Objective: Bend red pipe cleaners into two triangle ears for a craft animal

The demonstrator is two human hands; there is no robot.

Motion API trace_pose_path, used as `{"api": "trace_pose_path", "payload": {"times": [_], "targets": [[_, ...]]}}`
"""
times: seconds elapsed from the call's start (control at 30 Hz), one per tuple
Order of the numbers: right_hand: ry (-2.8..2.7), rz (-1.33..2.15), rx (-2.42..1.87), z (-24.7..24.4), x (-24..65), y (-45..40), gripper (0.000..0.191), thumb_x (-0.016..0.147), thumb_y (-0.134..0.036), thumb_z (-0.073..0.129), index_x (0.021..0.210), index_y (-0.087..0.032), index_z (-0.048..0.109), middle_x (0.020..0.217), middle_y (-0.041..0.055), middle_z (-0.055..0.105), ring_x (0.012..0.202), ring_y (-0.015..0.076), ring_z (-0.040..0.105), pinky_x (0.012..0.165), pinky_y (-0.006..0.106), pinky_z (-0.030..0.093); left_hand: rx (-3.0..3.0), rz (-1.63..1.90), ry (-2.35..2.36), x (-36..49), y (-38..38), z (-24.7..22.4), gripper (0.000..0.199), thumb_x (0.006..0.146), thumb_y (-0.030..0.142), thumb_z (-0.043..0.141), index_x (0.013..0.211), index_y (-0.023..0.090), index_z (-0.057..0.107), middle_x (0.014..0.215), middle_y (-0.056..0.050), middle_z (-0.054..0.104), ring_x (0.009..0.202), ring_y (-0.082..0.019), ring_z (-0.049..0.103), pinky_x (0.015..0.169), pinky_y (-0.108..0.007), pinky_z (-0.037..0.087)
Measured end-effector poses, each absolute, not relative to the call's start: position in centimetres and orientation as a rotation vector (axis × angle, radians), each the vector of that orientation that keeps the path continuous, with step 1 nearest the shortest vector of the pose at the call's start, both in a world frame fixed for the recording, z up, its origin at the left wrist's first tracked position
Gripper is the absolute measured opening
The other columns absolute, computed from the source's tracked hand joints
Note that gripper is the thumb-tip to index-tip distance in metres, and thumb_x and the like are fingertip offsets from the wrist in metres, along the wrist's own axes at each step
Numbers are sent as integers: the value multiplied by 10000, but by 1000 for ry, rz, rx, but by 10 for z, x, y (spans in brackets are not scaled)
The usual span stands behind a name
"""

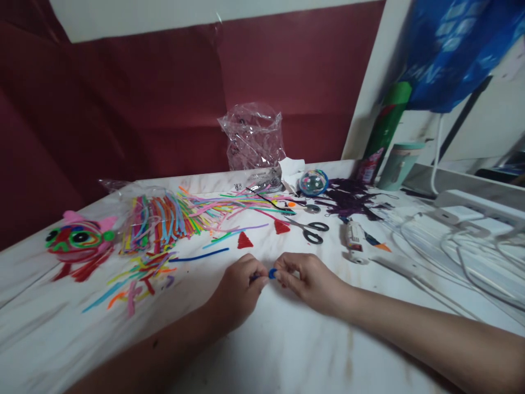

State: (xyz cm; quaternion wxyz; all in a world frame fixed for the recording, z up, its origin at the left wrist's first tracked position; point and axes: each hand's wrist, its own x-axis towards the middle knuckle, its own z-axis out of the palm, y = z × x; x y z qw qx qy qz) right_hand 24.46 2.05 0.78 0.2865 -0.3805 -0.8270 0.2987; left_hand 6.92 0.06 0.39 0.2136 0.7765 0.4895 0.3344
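Close together over the front middle of the marble-patterned table (311, 339), my left hand (241, 282) and my right hand (305, 276) both pinch a small blue coil (272, 272), which looks like bent pipe cleaner. A dark blue strand shows at my left fingertips. Just beyond my hands lie two red fuzzy triangles (245, 240). A straight dark blue pipe cleaner (200, 256) lies left of them. Black-handled scissors (312, 234) rest behind my right hand. My fingers partly hide the coil.
Bundled coloured pipe cleaners (159, 219) and a pink-red mask-like figure (77, 241) are at the left. Behind stand a clear plastic bag (254, 139) and a clear ball (313, 182). Dark purple strips (348, 197), a glue bottle (354, 236), a green cup (400, 167) and white cables (459, 257) are rightward.
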Motion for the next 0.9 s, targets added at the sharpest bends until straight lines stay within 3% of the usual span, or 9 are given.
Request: {"api": "trace_pose_path", "payload": {"times": [0.63,0.9], "targets": [[-2483,541,-906,4,247,18,173,797,-133,418,777,-152,588,705,62,626,605,141,535,574,230,398,2428,871,1250,69,-5,-2,130,798,127,429,704,179,502,723,-20,490,683,-147,490,622,-254,384],[-2237,865,-944,0,244,17,121,790,-163,487,741,-155,598,677,25,616,622,128,536,588,224,405,2451,918,1260,68,-7,4,129,742,89,430,668,183,479,685,-11,472,622,-135,454,570,-249,360]]}}
